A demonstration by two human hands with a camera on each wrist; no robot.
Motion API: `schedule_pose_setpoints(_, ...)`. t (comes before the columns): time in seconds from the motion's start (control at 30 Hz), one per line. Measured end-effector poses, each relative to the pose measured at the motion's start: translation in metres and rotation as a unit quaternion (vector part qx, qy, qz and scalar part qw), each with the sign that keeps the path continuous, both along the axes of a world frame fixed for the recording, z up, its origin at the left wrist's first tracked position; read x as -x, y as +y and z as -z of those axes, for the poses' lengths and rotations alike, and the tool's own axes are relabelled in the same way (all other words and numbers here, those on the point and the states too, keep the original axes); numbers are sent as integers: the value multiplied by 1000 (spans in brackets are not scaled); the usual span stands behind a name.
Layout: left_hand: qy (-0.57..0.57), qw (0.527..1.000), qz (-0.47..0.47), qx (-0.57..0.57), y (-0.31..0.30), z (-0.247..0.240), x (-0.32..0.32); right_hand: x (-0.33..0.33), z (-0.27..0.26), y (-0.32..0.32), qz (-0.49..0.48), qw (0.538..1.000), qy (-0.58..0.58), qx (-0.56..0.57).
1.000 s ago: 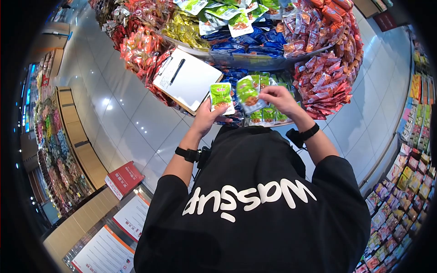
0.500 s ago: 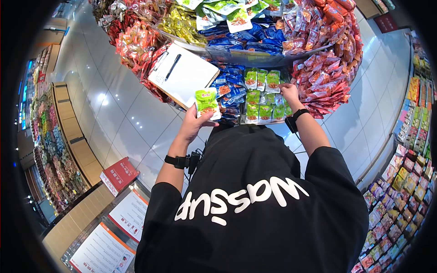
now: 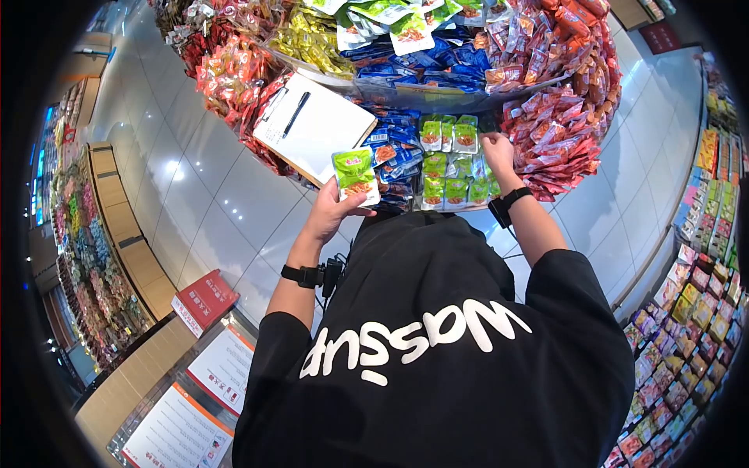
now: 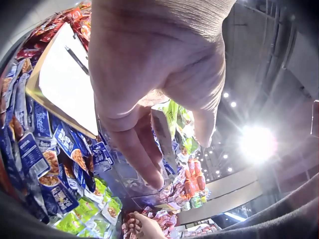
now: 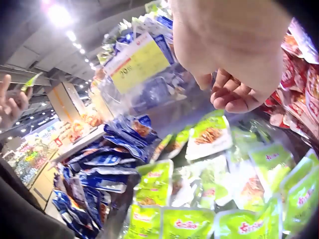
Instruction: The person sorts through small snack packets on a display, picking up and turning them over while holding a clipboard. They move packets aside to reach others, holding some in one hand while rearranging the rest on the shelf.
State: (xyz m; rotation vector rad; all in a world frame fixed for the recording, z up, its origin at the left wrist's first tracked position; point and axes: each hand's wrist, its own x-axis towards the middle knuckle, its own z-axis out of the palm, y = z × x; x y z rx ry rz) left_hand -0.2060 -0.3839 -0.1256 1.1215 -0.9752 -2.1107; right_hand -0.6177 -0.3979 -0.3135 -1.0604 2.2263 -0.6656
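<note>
In my left hand [image 3: 331, 212] I grip a green and white snack packet [image 3: 356, 178], thumb across its lower front, near the clipboard's lower corner. Its edge shows between thumb and fingers in the left wrist view. My right hand [image 3: 500, 154] is at the right end of the back row of green packets [image 3: 466, 134] in the bin, its fingers loosely curled. The right wrist view shows these fingers [image 5: 232, 92] holding nothing, just above a green packet [image 5: 209, 137] with a food picture. More green packets [image 5: 187, 224] stand in rows nearer to me.
A clipboard [image 3: 316, 129] with paper and a black pen [image 3: 296, 113] lies on the display's left. Blue packets [image 3: 398, 160] fill the neighbouring section, red packets [image 3: 554, 144] the right one. A raised tier with a clear wall [image 3: 437, 97] stands behind, bearing a yellow price card [image 5: 139, 64].
My right hand has let go of a green packet at the back row and drawn slightly right of it. The left hand has shifted left, still holding its packet.
</note>
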Motion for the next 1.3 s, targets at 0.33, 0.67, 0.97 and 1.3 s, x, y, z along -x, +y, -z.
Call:
schedule_pose_setpoints(0.33,68,995,65,-29,-12,-15,20,-103,-166,-4,-301,894,-331,28)
schedule_pose_setpoints(0.67,131,988,78,-36,-10,-19,33,-134,-181,3,-281,871,-402,-2)
schedule_pose_setpoints(0.97,111,988,87,-54,-9,-19,35,-137,-180,5,-284,841,-460,-23)
schedule_pose_setpoints(1.3,-114,991,52,-39,-7,11,18,-8,-61,31,-83,994,-63,43)
